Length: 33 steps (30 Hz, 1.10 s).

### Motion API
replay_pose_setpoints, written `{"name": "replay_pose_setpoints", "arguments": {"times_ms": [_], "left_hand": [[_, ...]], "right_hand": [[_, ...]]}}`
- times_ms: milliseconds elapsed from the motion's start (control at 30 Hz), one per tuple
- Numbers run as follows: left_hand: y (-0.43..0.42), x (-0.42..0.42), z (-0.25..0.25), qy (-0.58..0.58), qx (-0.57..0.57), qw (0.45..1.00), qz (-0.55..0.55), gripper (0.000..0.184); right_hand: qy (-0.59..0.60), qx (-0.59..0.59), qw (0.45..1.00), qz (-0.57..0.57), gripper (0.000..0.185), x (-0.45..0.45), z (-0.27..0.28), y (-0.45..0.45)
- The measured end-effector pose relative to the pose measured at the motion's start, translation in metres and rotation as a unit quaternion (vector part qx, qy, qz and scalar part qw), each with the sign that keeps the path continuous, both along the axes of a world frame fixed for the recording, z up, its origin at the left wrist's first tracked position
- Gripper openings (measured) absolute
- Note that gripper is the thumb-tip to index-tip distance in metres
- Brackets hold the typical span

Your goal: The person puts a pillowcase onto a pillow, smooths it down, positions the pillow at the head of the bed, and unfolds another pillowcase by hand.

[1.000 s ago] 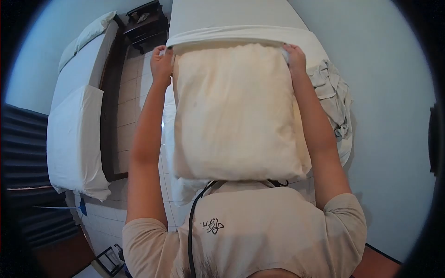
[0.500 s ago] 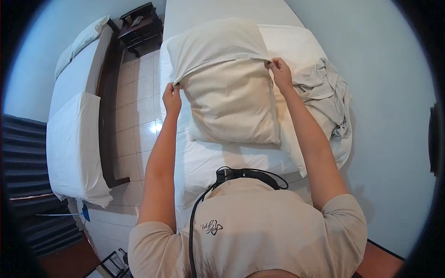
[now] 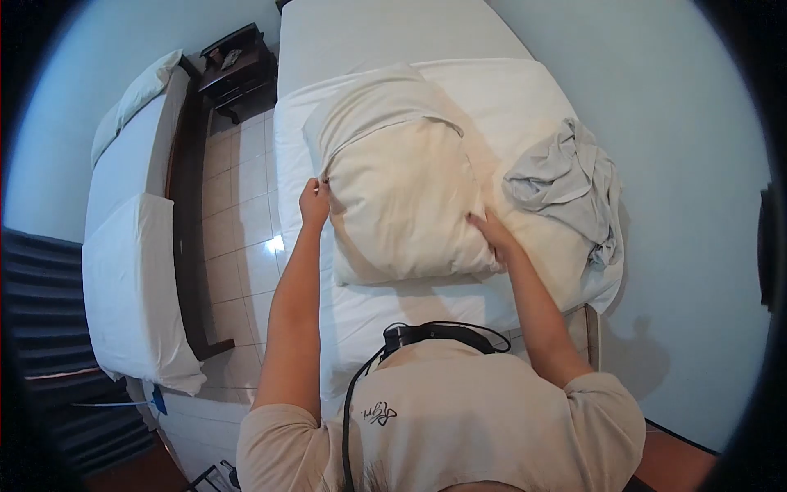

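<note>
A plump cream fabric pillow (image 3: 402, 205) lies on the wide bed spread with white sheets (image 3: 393, 33), near the middle of its near half and tilted slightly. An off-white cloth pillowcase (image 3: 381, 102) covers the pillow's far end, its hem crossing the top in a curved line and leaving the nearer part uncovered. At the pillow's left edge, the left hand (image 3: 314, 203) has its grip pinched on the pillowcase hem. The right hand (image 3: 495, 235) touches the pillow's right edge, lower down, thumb on top; its other fingers are largely hidden (so I cannot tell whether that grip is closed).

On the right side of the bed lies a crumpled light-grey cloth (image 3: 566, 184), well clear of the left hand. Left of the bed runs a glossy pale tiled floor (image 3: 225, 197), with a dark wooden nightstand (image 3: 238, 78) beside the bed's far part (the small items on it are unclear). Farther left of the bed, across the tiles, stands a narrower white-covered bed (image 3: 127, 271).
</note>
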State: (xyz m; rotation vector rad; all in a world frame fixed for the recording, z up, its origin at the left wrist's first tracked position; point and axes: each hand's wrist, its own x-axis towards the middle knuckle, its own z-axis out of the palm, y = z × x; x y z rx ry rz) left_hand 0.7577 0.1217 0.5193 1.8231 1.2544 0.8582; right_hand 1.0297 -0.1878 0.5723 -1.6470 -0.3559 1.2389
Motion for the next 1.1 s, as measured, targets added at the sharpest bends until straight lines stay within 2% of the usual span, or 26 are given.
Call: {"name": "replay_pose_setpoints", "arguments": {"times_ms": [133,200,267,300,333,367,400,433,467,500,533,600,633,667,733,767,833,900,933,1000,1033,1100], "left_hand": [[0.002,0.012,-0.001,0.026,-0.063,0.998,-0.007,0.021],[0.007,0.027,0.005,0.049,-0.093,0.994,-0.013,0.018],[0.011,0.053,0.012,0.080,0.090,0.970,0.209,0.023],[0.004,0.071,0.043,-0.001,0.035,0.983,0.178,0.034],[0.006,0.093,0.053,0.003,0.181,0.976,0.119,0.036],[0.005,0.114,0.063,0.008,0.321,0.945,0.056,0.038],[-0.017,0.136,0.106,0.065,0.330,0.942,-0.020,0.041],[-0.027,0.158,0.126,0.069,0.337,0.933,-0.104,0.042],[-0.030,0.178,0.138,0.056,0.319,0.923,-0.209,0.047],[-0.043,0.195,0.146,0.140,0.391,0.884,-0.215,0.039],[-0.041,0.203,0.145,0.138,0.393,0.882,-0.218,0.039],[-0.027,0.227,0.131,0.385,0.365,0.801,-0.275,0.022],[-0.017,0.236,0.127,0.410,0.342,0.795,-0.286,0.013],[-0.016,0.241,0.132,0.406,0.350,0.793,-0.291,0.013],[-0.029,0.238,0.145,0.289,0.329,0.840,-0.321,0.014],[-0.042,0.235,0.152,0.244,0.318,0.852,-0.336,0.014],[-0.055,0.226,0.157,0.225,0.314,0.854,-0.348,0.014],[-0.063,0.209,0.158,0.207,0.304,0.860,-0.354,0.015],[-0.060,0.199,0.162,0.185,0.293,0.871,-0.348,0.015],[-0.054,0.182,0.166,0.164,0.284,0.884,-0.334,0.014],[-0.051,0.174,0.169,0.126,0.270,0.901,-0.316,0.014],[-0.054,0.161,0.173,0.090,0.253,0.918,-0.292,0.013]], "right_hand": [[-0.079,0.051,0.996,-0.007,0.081,-0.013,-0.015,-0.023],[-0.054,0.043,0.997,-0.037,0.074,-0.020,-0.007,-0.012],[0.004,0.105,0.993,-0.060,0.064,-0.025,0.004,0.005],[-0.012,0.105,0.992,-0.064,0.051,-0.029,0.008,0.015],[-0.010,0.109,0.992,-0.067,0.051,-0.033,0.010,0.023],[-0.075,0.124,0.989,-0.039,0.048,-0.039,0.011,0.030],[-0.140,0.139,0.980,-0.011,0.046,-0.046,0.014,0.037],[-0.139,0.142,0.980,-0.013,0.046,-0.054,0.022,0.043],[-0.209,0.145,0.967,0.030,0.043,-0.063,0.033,0.045],[-0.277,0.146,0.947,0.072,0.040,-0.071,0.039,0.047],[-0.278,0.147,0.947,0.068,0.040,-0.078,0.038,0.049],[-0.309,0.250,0.916,0.065,0.036,-0.085,0.035,0.051],[-0.314,0.251,0.914,0.058,0.036,-0.084,0.037,0.048],[-0.319,0.226,0.918,0.067,0.033,-0.083,0.043,0.045],[-0.323,0.201,0.923,0.067,0.031,-0.077,0.043,0.044],[-0.360,0.214,0.907,0.037,0.032,-0.074,0.035,0.048],[-0.388,0.226,0.893,0.006,0.034,-0.069,0.027,0.054],[-0.364,0.171,0.913,0.071,0.036,-0.056,0.028,0.067],[-0.360,0.173,0.914,0.072,0.036,-0.049,0.030,0.071],[-0.270,0.178,0.931,0.172,0.042,-0.030,0.049,0.074],[-0.270,0.183,0.928,0.177,0.042,-0.020,0.058,0.079],[-0.265,0.139,0.954,-0.027,0.065,-0.010,0.065,0.085]]}}
